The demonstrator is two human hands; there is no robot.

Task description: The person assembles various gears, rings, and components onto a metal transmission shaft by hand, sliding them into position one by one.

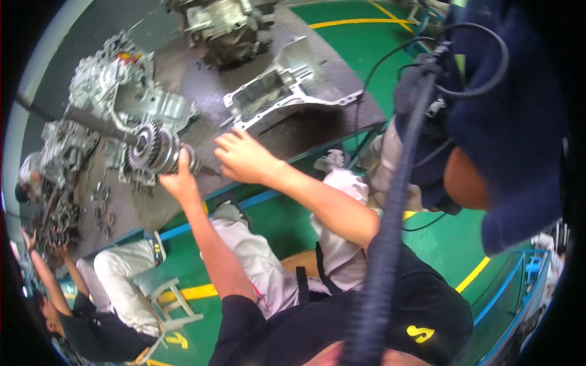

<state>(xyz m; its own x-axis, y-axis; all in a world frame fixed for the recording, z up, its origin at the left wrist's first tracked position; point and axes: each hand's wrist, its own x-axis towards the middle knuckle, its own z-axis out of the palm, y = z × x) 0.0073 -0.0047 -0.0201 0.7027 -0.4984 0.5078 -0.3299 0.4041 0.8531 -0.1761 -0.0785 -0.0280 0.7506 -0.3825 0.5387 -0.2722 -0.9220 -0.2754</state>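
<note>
My left hand [179, 181] is closed around a metal gear shaft [163, 149] at the table's near edge, its thumb up against the stacked gears. A toothed gear [144, 146] faces left, and a long dark rod stretches from it toward the upper left. My right hand [243, 155] hovers just right of the shaft's other end, fingers bent and apart, with nothing visible in them. Beyond it lies an open aluminium housing [268, 91] with a flat flanged rim. A larger silver gearbox casing [113, 79] sits behind the gears.
Another grimy casing [223, 27] stands at the back of the metal table [183, 70]. Loose rings [102, 210] and small parts lie at left. A co-worker [97, 323] sits at far left; a person in a dark blue cap [525, 134] leans in close at right. A black corrugated tube [390, 244] crosses the view.
</note>
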